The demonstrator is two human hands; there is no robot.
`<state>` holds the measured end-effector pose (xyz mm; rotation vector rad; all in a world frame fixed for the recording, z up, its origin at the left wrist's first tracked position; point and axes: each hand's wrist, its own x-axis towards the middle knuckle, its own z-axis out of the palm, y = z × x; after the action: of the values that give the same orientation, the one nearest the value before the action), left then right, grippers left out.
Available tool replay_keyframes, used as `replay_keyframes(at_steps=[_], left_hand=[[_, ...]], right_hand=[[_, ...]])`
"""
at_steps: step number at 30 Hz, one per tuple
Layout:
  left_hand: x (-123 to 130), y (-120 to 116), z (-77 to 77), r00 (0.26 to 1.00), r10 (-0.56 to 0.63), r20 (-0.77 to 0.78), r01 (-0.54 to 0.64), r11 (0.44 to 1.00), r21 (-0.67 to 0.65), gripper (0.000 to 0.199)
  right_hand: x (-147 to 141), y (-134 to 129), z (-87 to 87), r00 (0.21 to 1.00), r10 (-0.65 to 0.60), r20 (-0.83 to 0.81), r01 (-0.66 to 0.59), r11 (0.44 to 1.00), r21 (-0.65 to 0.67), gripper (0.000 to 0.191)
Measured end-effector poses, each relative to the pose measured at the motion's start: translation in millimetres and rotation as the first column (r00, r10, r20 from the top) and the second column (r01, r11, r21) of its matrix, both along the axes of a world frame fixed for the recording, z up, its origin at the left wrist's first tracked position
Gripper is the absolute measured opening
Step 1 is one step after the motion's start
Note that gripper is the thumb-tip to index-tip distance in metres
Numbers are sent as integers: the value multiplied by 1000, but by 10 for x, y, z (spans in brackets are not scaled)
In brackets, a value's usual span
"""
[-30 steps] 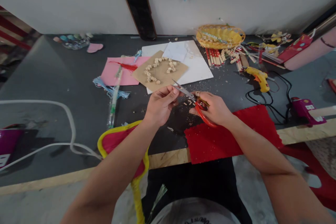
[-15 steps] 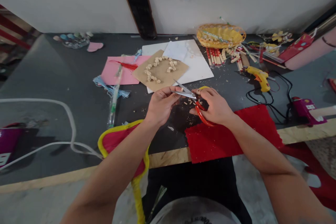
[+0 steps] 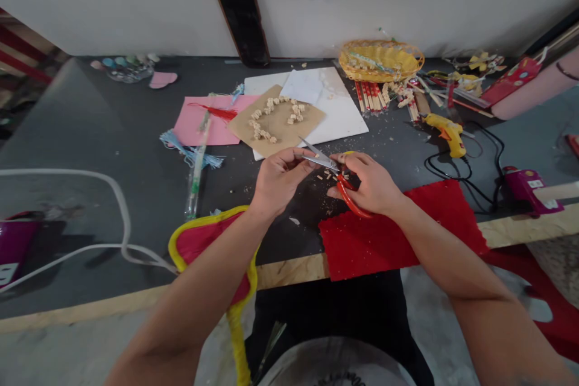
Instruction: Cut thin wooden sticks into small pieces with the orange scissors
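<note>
My right hand [image 3: 362, 180] is closed round the red handles of a pair of scissors [image 3: 348, 198]. The blades point up and left toward my left hand [image 3: 281, 180], whose thumb and fingers are pinched by the blade tips. What they pinch is mostly hidden; a tiny pale bit shows between the blades. Small cut pale pieces [image 3: 327, 175] lie on the dark table under the scissors. Just beyond, little cream-coloured clusters [image 3: 262, 132] form a curve on a square of brown card [image 3: 289, 129].
White sheets [image 3: 346, 111] and pink paper [image 3: 183, 123] lie behind. A yellow basket [image 3: 384, 63] stands at the back right, near a yellow glue gun [image 3: 450, 132] with a black cord. Red felt [image 3: 389, 238] and a yellow-edged red piece [image 3: 205, 235] lie by the front edge. A phone [image 3: 242, 18] leans against the wall.
The scissor blades have closed slightly near my left fingertips. Both hands stay in nearly the same place.
</note>
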<state>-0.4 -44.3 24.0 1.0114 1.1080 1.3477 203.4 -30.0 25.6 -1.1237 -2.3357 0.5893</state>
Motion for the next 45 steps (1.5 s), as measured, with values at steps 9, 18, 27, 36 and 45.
replay_keyframes(at_steps=[9,18,27,36,45], left_hand=[[8,-7,-6,1000,-22,-19,23,999,46,23],[4,-23,-19,993,-36,-114,45,996,78,25],[-4,-32,-13,998,-52,-39,56,993,106,18],[-82,-11,-40,980,-199,-20,200,979,34,17],[-79,-32,-10,970,-232,68,234,972,-13,18]], right_hand=[[-23,-28,41,1000,-4,25,1,996,88,56],[-46,-61,43,997,1,73,-11,992,127,55],[-41,-87,59,997,-8,70,-1,993,121,57],[-17,-30,29,997,31,77,-39,993,107,69],[-19,-34,3,994,111,13,-112,986,124,65]])
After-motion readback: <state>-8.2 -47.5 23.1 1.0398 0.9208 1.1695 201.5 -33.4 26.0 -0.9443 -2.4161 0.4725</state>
